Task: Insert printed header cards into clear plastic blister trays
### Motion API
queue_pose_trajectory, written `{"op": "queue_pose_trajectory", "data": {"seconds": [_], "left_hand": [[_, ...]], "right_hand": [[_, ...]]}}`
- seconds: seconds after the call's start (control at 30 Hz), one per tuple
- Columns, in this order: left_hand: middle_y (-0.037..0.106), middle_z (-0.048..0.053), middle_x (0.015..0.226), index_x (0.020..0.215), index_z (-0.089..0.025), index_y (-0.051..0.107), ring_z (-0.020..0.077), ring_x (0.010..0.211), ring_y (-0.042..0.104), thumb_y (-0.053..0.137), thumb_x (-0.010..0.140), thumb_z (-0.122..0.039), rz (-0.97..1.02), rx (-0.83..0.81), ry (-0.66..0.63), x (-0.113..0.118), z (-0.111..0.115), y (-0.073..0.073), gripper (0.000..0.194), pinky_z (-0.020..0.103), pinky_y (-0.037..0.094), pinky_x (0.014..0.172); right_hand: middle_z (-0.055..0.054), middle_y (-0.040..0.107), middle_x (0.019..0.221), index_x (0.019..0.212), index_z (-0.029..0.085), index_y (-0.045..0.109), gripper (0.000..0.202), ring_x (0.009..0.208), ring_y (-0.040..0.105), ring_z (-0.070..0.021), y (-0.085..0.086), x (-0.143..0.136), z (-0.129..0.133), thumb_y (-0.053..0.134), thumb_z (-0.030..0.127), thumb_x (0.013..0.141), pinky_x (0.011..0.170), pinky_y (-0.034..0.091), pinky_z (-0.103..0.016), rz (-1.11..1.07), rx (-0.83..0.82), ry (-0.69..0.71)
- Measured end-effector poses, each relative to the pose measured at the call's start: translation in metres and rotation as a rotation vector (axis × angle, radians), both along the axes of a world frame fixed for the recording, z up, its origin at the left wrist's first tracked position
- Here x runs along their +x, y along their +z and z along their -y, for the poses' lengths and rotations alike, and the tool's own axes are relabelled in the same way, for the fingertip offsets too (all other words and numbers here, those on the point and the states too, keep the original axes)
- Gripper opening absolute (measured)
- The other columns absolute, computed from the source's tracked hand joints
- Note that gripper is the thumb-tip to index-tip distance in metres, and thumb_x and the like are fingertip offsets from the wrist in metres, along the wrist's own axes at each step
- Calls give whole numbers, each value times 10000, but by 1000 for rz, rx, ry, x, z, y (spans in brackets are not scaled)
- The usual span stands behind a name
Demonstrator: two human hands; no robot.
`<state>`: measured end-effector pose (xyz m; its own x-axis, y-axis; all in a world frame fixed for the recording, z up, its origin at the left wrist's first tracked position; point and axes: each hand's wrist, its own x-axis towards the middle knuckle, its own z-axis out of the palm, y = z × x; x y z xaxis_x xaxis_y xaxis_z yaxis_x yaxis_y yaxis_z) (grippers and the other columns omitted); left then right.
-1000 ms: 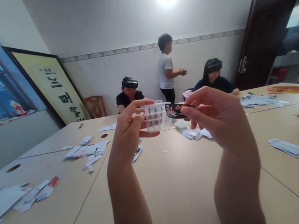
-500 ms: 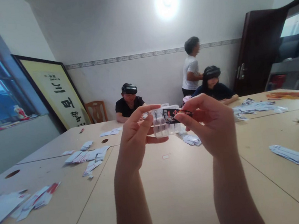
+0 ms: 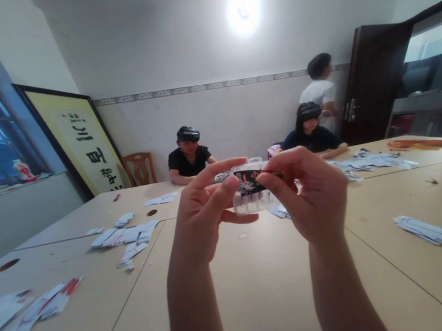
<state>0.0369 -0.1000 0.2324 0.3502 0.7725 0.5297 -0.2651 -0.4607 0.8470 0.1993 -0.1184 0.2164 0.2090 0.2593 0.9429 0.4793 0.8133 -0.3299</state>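
Observation:
Held up over the table in my left hand (image 3: 205,205) is a small clear plastic box (image 3: 250,205) with inner dividers and a hanging tab on top. Small dark items show through its wall; their kind is too small to make out. A black printed label (image 3: 250,181) with white and red marks lies against the front of the box. The thumb of my left hand presses near its left end. My right hand (image 3: 308,187) pinches the label's right end between thumb and fingertips. My left fingers wrap around the box's left side and underside.
Stacks of white paper slips (image 3: 123,235) lie on the left of the wooden table (image 3: 257,295). A bundle of slips (image 3: 422,229) lies at right, a larger pile (image 3: 365,163) farther back. Two people with headsets sit across the table; another person (image 3: 318,89) stands near the door (image 3: 371,77).
The black label has shifted left across the box front, and my left thumb now presses on its left end. The standing person has moved right, towards the door.

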Motion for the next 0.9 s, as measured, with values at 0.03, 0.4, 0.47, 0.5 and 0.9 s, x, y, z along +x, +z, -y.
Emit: {"op": "queue_pose_trajectory", "data": {"seconds": [0.03, 0.4, 0.47, 0.5, 0.9], "left_hand": [[625, -24, 624, 1144, -233, 712, 161, 621, 672, 726, 838, -440, 5, -2, -4, 0, 1, 0, 370, 350, 684, 582], [758, 37, 871, 1081, -223, 694, 201, 730, 724, 738, 819, -395, -5, -33, 36, 5, 15, 5, 316, 302, 666, 540], [759, 39, 881, 1084, -225, 695, 209, 745, 730, 733, 825, -400, -16, -19, 19, 4, 13, 4, 315, 303, 665, 533], [754, 37, 864, 1089, -223, 696, 210, 735, 730, 730, 829, -407, -18, -14, 8, 4, 11, 4, 320, 310, 666, 530], [546, -49, 570, 1142, -252, 679, 111, 445, 601, 654, 895, -473, -60, 23, 32, 2, 7, 1, 333, 200, 574, 402]], "right_hand": [[34, 657, 702, 795, 240, 640, 123, 533, 509, -93, 0, 0, 1, 744, 278, 847, 476, 413, -242, 0, 9, -3], [16, 690, 719, 799, 252, 649, 97, 580, 587, -132, 1, -3, 13, 728, 244, 854, 492, 467, -278, -12, 26, -32], [16, 690, 717, 797, 254, 650, 98, 572, 582, -130, 2, -3, 13, 730, 241, 853, 482, 461, -277, -11, 20, -33], [16, 689, 716, 796, 254, 652, 97, 572, 583, -130, 2, -3, 13, 730, 240, 853, 479, 459, -277, -14, 18, -32], [27, 680, 700, 789, 250, 659, 110, 565, 571, -122, 2, -3, 12, 753, 215, 833, 478, 454, -274, -53, 0, -3]]}}
